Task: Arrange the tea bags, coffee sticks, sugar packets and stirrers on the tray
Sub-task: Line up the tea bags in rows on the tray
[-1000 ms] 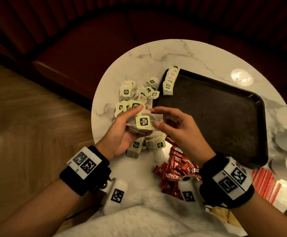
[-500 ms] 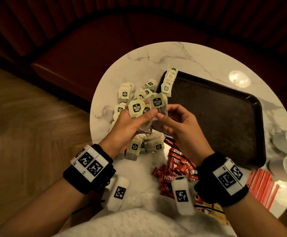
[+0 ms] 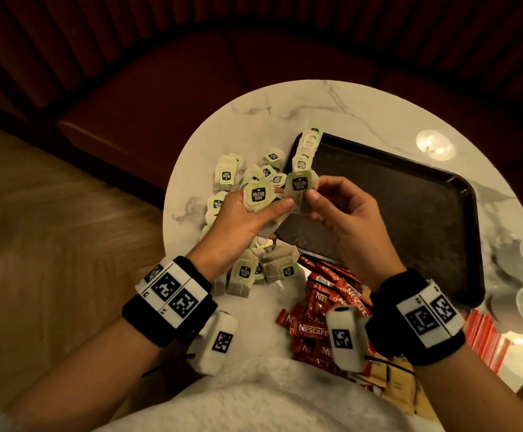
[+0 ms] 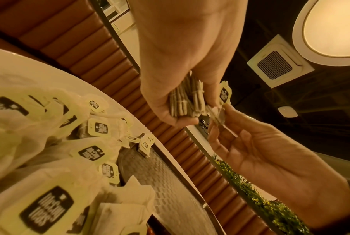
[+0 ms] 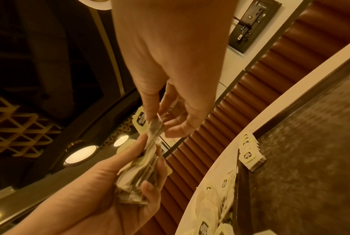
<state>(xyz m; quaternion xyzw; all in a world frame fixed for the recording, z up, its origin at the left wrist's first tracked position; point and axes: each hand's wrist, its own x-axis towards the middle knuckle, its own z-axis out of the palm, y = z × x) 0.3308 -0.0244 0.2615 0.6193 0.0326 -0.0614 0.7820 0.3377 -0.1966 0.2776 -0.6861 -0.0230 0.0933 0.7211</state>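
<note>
Over the marble table (image 3: 285,120), two hands (image 3: 352,219) grip perhaps six tea bags (image 4: 187,101).

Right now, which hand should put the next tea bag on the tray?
Probably the right hand. It pinches a single tea bag and hovers over the tray, near the row of tea bags there. The left hand grips a stack of tea bags.

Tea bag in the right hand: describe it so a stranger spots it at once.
Start at the black tray on the marble table. Above its near-left corner, the right hand pinches one tea bag, unlike the bundle gripped in the left hand.
</note>
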